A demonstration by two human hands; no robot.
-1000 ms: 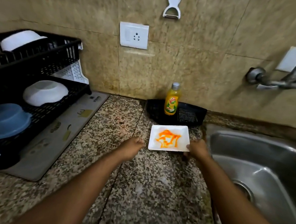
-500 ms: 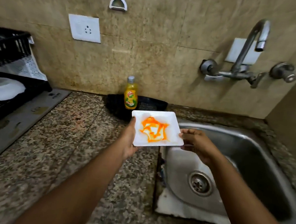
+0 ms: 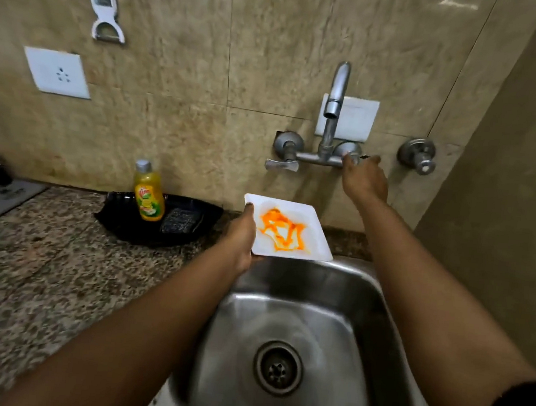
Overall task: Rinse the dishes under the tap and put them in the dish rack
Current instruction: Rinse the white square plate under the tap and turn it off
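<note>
The square white plate (image 3: 290, 230), smeared with orange residue, is no longer on the bench (image 3: 55, 263), where it lay one second ago with a hand at each side. It is now carried over the far-left corner of the steel sink (image 3: 299, 305), at about 11 o'clock from the drain (image 3: 278, 368). Half a second ago both hands supported it. The right hand (image 3: 363, 176) has since released the plate and moved up to the right-hand valve (image 3: 351, 152) of the wall tap (image 3: 332, 110).

Meaning for the task: the pick-up step is complete and the rinse step is about to start. No water is visible at the spout, so the valve is judged not yet opened. The plate sits left of and below the spout; it probably needs shifting toward 3 o'clock to meet the stream.

Left hand (image 3: 243, 236): the grip is clamped on the plate's left edge, thumb on the upper face, fingers hidden beneath. The plate is held nearly level, soiled face up.

Right hand: arm extended toward 12 o'clock, fingertips at the valve handle. Whether this grip is already clamped on the handle or only touching it cannot be told.

The soap bottle (image 3: 148, 193) stands on a black tray (image 3: 119, 217) at 9 o'clock from the plate. The dish rack is out of view.
</note>
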